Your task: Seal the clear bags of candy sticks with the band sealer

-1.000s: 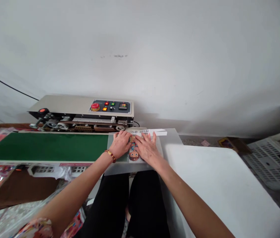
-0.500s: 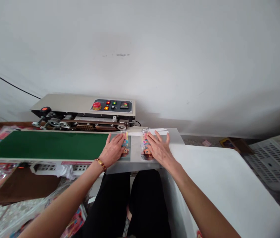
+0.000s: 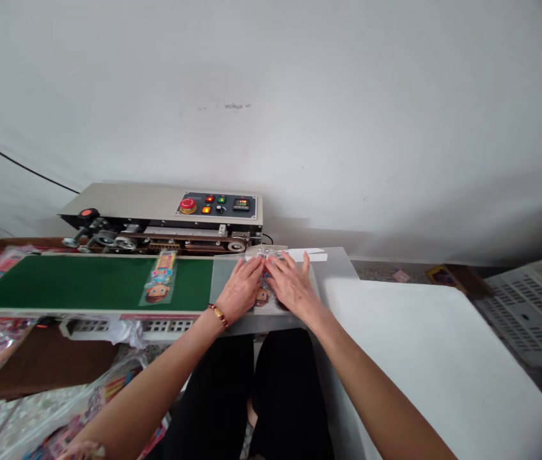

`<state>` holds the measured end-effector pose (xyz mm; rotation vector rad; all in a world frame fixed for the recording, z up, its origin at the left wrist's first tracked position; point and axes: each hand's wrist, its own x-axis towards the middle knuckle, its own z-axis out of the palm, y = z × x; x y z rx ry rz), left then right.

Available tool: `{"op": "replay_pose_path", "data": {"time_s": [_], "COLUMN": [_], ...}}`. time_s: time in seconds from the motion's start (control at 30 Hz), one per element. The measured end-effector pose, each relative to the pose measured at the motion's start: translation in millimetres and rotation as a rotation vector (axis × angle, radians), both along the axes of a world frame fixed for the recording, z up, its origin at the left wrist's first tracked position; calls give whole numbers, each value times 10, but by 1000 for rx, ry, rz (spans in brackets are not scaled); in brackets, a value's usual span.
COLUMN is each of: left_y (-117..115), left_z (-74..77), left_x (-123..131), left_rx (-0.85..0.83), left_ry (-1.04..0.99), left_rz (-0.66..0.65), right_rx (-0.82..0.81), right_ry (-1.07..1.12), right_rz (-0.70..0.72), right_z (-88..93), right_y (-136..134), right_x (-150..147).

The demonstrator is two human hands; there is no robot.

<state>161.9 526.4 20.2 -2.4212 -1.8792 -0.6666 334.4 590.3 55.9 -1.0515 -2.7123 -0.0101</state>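
Observation:
A clear packet [image 3: 262, 296] printed with a cartoon face lies on the pale sheet, partly hidden under my fingers. My left hand [image 3: 243, 289] rests on its left side, fingers stretched out and close together. From the right, my right hand [image 3: 294, 285] lays its spread fingers over the same packet. Both sets of fingertips meet near the packet's upper end. Farther left, another printed packet [image 3: 160, 281] lies slightly tilted on the green conveyor belt [image 3: 84, 281]. Just behind the belt stands a band sealing machine [image 3: 156, 204] with lit buttons.
A white tabletop [image 3: 424, 345] extends on the right, with plastic crates [image 3: 530, 313] beyond it. White paper strips [image 3: 312, 255] lie behind my right hand. At the left, a cardboard box [image 3: 50, 361] holds many printed packets, and a clear bag [image 3: 103, 390] sits below.
One packet has left my left hand and travelled left onto the green belt. The second packet has slid left, and my hands have come together over it.

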Motion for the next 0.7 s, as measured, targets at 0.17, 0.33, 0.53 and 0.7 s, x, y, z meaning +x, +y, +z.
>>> {"op": "replay_pose_path", "data": {"time_s": [0.17, 0.33, 0.53, 0.7], "left_y": [34, -75, -26, 21], "left_z": [-91, -97, -149, -182], "left_x": [124, -1, -152, -268], "left_rx": [-11, -16, -12, -22], "left_ry": [84, 115, 104, 62], "left_rz": [2, 101, 37, 19], "right_rx": [40, 36, 56, 59], "right_ry": [19, 31, 73, 89], "right_rz": [-8, -15, -30, -45], "right_z": [-4, -119, -203, -209], "right_y": [57, 20, -10, 13], "right_x": [205, 186, 226, 278]}}
